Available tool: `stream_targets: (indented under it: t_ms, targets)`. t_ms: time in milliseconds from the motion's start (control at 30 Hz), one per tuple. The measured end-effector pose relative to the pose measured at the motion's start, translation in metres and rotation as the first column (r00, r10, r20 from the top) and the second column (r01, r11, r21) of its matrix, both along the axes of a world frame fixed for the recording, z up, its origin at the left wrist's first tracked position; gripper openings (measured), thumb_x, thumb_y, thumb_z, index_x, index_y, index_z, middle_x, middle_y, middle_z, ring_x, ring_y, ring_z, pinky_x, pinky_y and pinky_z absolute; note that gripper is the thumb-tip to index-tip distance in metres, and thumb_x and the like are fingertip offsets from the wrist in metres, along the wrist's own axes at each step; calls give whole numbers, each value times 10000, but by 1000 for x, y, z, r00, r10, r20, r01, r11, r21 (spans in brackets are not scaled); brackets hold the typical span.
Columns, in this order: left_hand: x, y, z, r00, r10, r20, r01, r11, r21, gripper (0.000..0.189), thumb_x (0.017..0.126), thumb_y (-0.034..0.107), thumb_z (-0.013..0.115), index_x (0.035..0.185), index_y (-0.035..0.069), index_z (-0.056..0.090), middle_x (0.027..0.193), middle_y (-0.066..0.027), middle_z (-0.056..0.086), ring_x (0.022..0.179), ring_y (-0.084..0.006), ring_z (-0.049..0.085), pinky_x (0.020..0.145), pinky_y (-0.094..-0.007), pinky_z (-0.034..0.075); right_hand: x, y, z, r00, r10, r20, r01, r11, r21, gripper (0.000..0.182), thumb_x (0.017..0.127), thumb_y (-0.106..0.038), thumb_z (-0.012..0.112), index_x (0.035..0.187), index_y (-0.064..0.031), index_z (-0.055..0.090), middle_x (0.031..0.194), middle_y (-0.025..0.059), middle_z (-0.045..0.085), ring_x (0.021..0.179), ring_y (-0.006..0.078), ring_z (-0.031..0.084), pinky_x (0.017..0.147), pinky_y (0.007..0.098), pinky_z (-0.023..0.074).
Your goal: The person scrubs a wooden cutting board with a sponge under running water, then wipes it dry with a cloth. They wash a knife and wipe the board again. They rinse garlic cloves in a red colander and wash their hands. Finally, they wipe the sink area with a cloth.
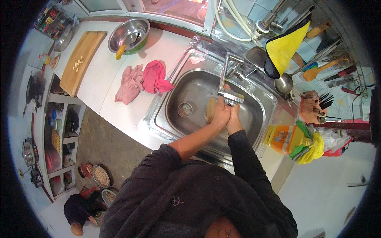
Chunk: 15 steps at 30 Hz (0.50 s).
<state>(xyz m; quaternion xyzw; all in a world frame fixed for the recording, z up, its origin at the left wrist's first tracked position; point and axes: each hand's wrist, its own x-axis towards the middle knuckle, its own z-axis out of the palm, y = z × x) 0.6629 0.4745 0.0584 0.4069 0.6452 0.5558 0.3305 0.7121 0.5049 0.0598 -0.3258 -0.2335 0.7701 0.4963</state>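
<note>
Over the stainless steel sink (190, 80), my left hand (221, 114) and my right hand (235, 114) are pressed together beneath the chrome faucet (230, 96). The faucet head hides part of the fingers, so whether they hold anything cannot be told. A blurred tan shape (211, 108) shows beside my left hand, too unclear to name. At the left of the basin floor sits a drain strainer (185, 109). A pale pink cloth (129, 84) and a bright pink cloth (156, 76) lie on the counter left of the sink.
A metal bowl (114, 38) holding a utensil and a cutting board (89, 56) with pale pieces rest on the counter (113, 114). Right of the sink stand an orange jug (282, 138) and a utensil basket (308, 108). A yellow cloth (287, 47) hangs nearby. Another person (79, 208) is at lower left.
</note>
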Motion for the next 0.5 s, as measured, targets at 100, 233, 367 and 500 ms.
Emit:
stream_targets:
  t_ms: [100,233,367,500]
  targets:
    - [-6,4,-7,997,-76,-28,74,995,-64,445,847,99,413,1284,41,353,1262,-143,434,1163,-259,416,962,-328,311,-6,1,-26,978,-112,-175,76,976,-203,389,893,-292,417,1194,-50,465,1087,58,548,935,185,536,821,312,438]
    - [-17,3,31,913,-84,400,66,996,58,438,861,84,394,1294,40,345,1319,-113,380,1218,-216,349,999,-301,260,-9,-21,-25,994,-4,112,41,941,-336,346,886,-257,435,1151,-40,489,1120,80,529,1022,190,502,860,330,414]
    - [8,-8,-20,995,-41,89,43,999,-28,429,859,150,413,1272,42,366,1233,-144,442,1132,-253,410,934,-325,308,3,-3,-38,998,-42,-52,39,998,-56,385,879,-289,429,1156,-27,481,1152,70,518,996,194,509,871,321,399]
    - [-2,8,-29,958,23,-285,17,990,137,463,806,234,497,1225,47,437,1222,-199,446,1098,-353,433,918,-393,336,0,-11,-51,995,-99,-32,85,949,-303,386,881,-308,407,1131,-33,509,1116,69,550,979,196,525,880,307,394]
